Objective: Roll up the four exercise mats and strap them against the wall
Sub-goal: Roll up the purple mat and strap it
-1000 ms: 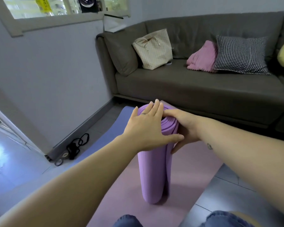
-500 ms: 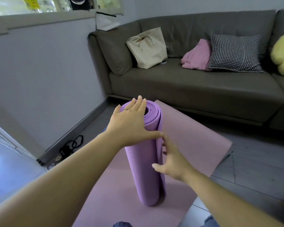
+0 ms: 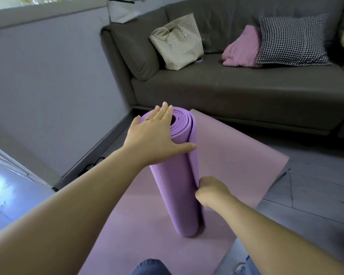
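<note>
Left hand [image 3: 153,135] lies flat, fingers straight, on the spiral top of the rolled purple mat [image 3: 175,195]; right hand [image 3: 211,192] curls round its loose outer edge mid-height, fingertips hidden. Roll: dimpled foam cylinder, upright at frame centre on a flat pink mat [image 3: 236,155] cut off at the bottom edge.

Presses left hand [image 3: 153,139] flat against the top of rolled purple mat [image 3: 173,197], standing on end on flat pink mat [image 3: 236,155]; pinches its outer edge lower down with right hand [image 3: 212,192].
</note>
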Tool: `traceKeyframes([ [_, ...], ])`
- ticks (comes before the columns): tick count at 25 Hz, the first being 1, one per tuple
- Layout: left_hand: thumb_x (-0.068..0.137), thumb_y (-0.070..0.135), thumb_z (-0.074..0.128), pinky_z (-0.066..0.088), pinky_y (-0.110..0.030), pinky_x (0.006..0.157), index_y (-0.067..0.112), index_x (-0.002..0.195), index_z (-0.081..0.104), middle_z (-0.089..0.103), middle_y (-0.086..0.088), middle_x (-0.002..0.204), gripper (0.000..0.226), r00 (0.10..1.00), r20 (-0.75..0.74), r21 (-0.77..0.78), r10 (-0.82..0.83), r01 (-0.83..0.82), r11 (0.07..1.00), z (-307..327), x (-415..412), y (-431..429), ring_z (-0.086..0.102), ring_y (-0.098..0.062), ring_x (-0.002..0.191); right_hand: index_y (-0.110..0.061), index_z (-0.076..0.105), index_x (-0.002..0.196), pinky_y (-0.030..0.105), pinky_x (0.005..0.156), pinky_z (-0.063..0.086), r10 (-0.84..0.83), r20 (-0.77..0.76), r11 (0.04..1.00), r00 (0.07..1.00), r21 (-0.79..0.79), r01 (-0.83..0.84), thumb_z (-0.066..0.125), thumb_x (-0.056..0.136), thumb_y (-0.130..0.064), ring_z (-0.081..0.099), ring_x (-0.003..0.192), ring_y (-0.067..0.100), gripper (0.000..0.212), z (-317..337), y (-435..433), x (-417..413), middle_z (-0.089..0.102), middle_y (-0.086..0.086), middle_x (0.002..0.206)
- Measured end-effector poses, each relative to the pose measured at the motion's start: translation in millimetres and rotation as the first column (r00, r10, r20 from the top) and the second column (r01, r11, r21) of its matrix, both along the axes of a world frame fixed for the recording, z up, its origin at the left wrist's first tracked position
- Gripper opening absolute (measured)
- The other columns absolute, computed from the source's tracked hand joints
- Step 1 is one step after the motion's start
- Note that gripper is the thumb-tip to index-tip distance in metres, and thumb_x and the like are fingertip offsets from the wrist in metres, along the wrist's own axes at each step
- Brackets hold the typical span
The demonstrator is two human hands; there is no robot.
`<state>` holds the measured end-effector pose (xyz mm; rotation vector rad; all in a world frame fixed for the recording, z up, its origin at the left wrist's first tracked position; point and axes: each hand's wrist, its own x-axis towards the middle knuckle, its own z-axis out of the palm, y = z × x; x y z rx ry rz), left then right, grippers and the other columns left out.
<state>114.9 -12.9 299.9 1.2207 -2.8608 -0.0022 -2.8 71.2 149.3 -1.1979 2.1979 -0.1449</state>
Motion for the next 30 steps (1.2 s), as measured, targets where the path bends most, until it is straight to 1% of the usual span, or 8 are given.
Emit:
traceKeyframes([
  [4, 0.071, 0.081, 0.04, 0.008, -0.043, 0.119, 0.022, 0.153, 0.0, -0.005, 0.01, 0.16, 0.108, 1.0, -0.004, -0.005, 0.001, -0.001, 1.0, 1.1, 0.7, 3.1, -0.002, -0.006, 0.146, -0.009, 0.058, 0.076, 0.026, 0.059, 0.04, 0.103, 0.028, 0.986, 0.994, 0.133, -0.105, 0.044, 0.08, 0.002, 0.056, 0.071, 0.026, 0.018, 3.9, -2.3, -11.6, 0.058, 0.008, 0.077],
  [7, 0.071, 0.081, 0.037, 0.008, -0.043, 0.119, 0.023, 0.153, 0.0, -0.005, 0.01, 0.16, 0.107, 1.0, -0.002, -0.018, -0.028, 0.028, 0.999, -0.1, -2.2, 7.8, -0.003, -0.005, 0.146, -0.006, 0.072, 0.086, 0.029, 0.069, 0.052, 0.12, 0.079, 0.97, 0.99, 0.205, -0.134, 0.049, 0.081, 0.004, 0.07, 0.086, 0.024, 0.025, -0.5, -2.2, -5.8, 0.074, 0.01, 0.092],
  [11, 0.058, 0.087, 0.026, 0.007, -0.042, 0.119, 0.024, 0.152, -0.003, -0.007, 0.011, 0.159, 0.117, 1.0, -0.005, -0.006, -0.028, 0.028, 1.0, 1.7, -0.2, 11.0, -0.003, -0.005, 0.146, -0.009, 0.072, 0.091, 0.029, 0.082, 0.055, 0.044, 0.138, 0.987, 0.989, 0.145, -0.064, 0.048, 0.077, 0.0, 0.07, 0.088, 0.021, 0.029, -11.4, -7.6, 7.9, 0.074, 0.005, 0.092],
  [14, 0.05, 0.089, 0.032, 0.013, -0.043, 0.118, 0.029, 0.15, 0.004, -0.009, 0.013, 0.159, 0.12, 0.994, -0.102, -0.003, -0.028, 0.028, 1.0, 3.2, 7.8, 12.2, 0.015, -0.011, 0.144, -0.018, 0.062, 0.086, 0.027, 0.076, 0.052, 0.018, 0.136, 1.0, 0.991, 0.014, -0.02, 0.047, 0.078, -0.014, 0.066, 0.087, 0.024, 0.018, -12.7, -7.9, 16.7, 0.07, 0.003, 0.094],
  [17, 0.047, 0.089, 0.039, 0.025, -0.035, 0.11, 0.021, 0.125, 0.036, 0.021, 0.004, 0.137, 0.103, 0.98, -0.2, -0.006, -0.013, 0.012, 1.0, 3.9, 13.8, 14.0, 0.041, -0.021, 0.119, -0.019, 0.058, 0.081, 0.026, 0.067, 0.047, 0.06, 0.121, 0.997, 0.991, -0.061, -0.053, 0.051, 0.078, -0.027, 0.061, 0.081, 0.024, 0.011, -10.9, -2.8, 18.2, 0.064, 0.0, 0.086],
  [21, 0.057, 0.086, 0.029, 0.022, -0.047, 0.112, 0.021, 0.102, 0.047, 0.037, 0.005, 0.108, 0.081, 1.0, -0.022, -0.125, 0.013, -0.016, 0.992, 3.4, 9.3, 17.8, 0.035, -0.022, 0.119, -0.018, 0.053, 0.077, 0.027, 0.062, 0.043, 0.123, 0.018, 0.99, 0.992, -0.064, -0.122, 0.056, 0.076, -0.026, 0.056, 0.074, 0.024, 0.009, -6.0, 2.2, 18.8, 0.055, -0.001, 0.078],
  [25, 0.068, 0.08, 0.032, 0.015, -0.06, 0.111, 0.018, 0.112, 0.049, 0.05, 0.004, 0.125, 0.078, 0.996, 0.01, -0.203, 0.085, -0.081, 0.976, -3.8, 1.6, 30.1, 0.028, -0.022, 0.133, -0.018, 0.058, 0.087, 0.028, 0.068, 0.043, 0.15, -0.089, 0.986, 0.985, -0.065, -0.156, 0.054, 0.083, -0.024, 0.057, 0.083, 0.026, 0.009, -1.6, 3.6, 22.4, 0.058, 0.004, 0.092],
  [30, 0.07, 0.082, 0.043, 0.02, -0.067, 0.105, 0.015, 0.122, 0.045, 0.049, 0.0, 0.131, 0.085, 0.985, 0.019, -0.128, 0.172, -0.168, 0.977, -4.6, -7.6, 37.6, 0.018, -0.021, 0.141, -0.013, 0.063, 0.11, 0.03, 0.082, 0.042, 0.186, -0.206, 0.974, 0.961, -0.089, -0.208, 0.052, 0.087, -0.019, 0.055, 0.107, 0.027, 0.026, 2.3, 9.0, 24.8, 0.055, 0.009, 0.104],
])
